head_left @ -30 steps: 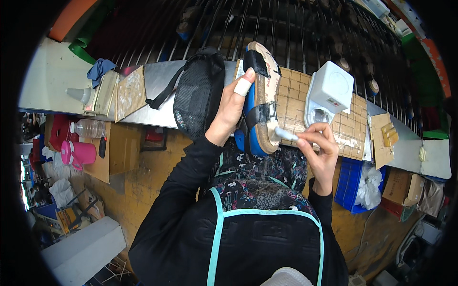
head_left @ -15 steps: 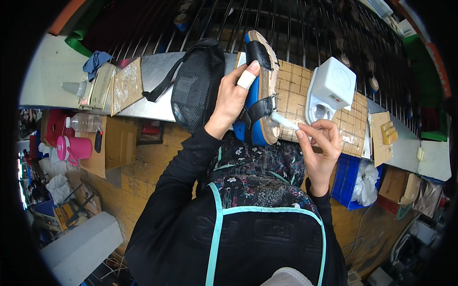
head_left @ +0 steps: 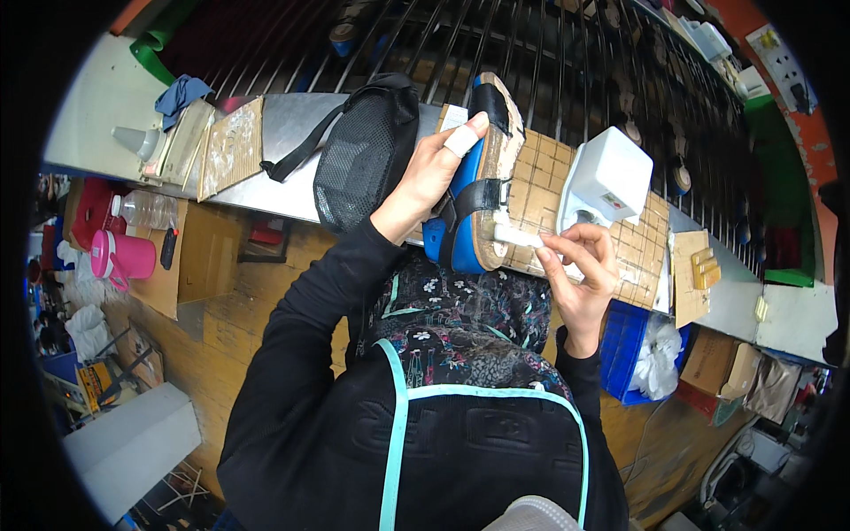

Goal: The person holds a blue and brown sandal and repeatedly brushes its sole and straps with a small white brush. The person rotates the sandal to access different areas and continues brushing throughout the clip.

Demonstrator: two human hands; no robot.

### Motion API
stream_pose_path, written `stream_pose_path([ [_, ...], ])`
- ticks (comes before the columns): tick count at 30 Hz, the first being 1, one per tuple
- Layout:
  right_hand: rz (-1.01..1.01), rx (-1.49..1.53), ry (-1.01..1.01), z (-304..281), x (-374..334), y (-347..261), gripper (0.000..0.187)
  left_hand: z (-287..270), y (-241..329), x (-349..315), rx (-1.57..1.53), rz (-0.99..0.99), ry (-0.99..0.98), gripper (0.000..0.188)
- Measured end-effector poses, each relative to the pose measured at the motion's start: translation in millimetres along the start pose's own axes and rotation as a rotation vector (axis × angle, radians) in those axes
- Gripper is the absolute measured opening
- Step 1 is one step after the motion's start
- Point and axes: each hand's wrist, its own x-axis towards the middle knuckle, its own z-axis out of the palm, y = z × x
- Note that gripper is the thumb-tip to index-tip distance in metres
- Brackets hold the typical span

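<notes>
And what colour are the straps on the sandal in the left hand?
The straps are black, best seen in the head view.

Sandal (head_left: 482, 196) partly hidden, pale mesh (head_left: 533, 516) cropped

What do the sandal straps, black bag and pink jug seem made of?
Sandal straps: perhaps leather or imitation leather, smooth with a soft sheen. Black bag: likely synthetic mesh, matte, from its fine grid. Pink jug: probably hard plastic, smooth, with even colour and a moulded shape.
</notes>
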Motion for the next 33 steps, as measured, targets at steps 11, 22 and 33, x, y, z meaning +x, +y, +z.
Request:
stream_pose_path([
  [11, -0.163, 0.003, -0.030, -10.5, 9.8, 2.2, 0.024, 5.3, -1.3, 10.5, -0.164, -0.268, -0.171, 0.062],
  [22, -0.367, 0.037, -0.120, -5.5, 29.6, -6.5, 0.025, 6.9, 16.2, -38.9, -0.572, -0.521, -0.275, 0.051],
  [33, -0.415, 0.111, -0.428, 4.3, 55.4, -4.8, 0.023, -30.1, -64.9, -52.0, -0.921, -0.947, -0.974, 0.065],
])
